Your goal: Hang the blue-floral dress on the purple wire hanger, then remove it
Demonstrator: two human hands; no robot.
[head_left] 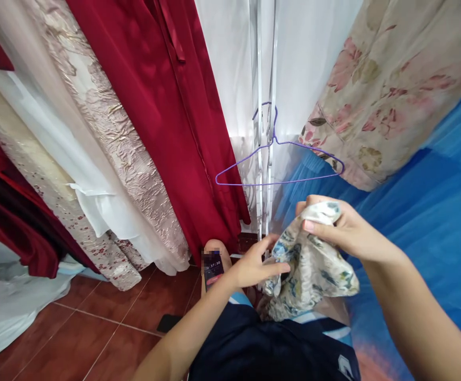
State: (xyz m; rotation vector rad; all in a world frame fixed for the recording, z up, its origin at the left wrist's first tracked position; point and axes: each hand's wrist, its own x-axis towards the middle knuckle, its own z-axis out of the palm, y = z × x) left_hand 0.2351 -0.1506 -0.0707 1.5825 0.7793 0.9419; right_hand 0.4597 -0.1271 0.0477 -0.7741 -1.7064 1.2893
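A pale garment [305,264] with a blue and green floral print is bunched up over my lap. My right hand [333,225] pinches its upper edge between thumb and fingers. Lower down on the other side, my left hand [260,267] has its thumb and fingers closed on another fold of the cloth. The garment's full shape is lost in the folds. Just beyond my hands, a bare purple hanger [280,182] hangs in front of the white metal bars [259,174].
Long dresses hang all around: a dark red one [166,121], a floral one [389,106] and blue tulle [424,211]. A phone [213,267] rests on my leg. White fabric [16,307] spreads on the red tiled floor [115,323] at left.
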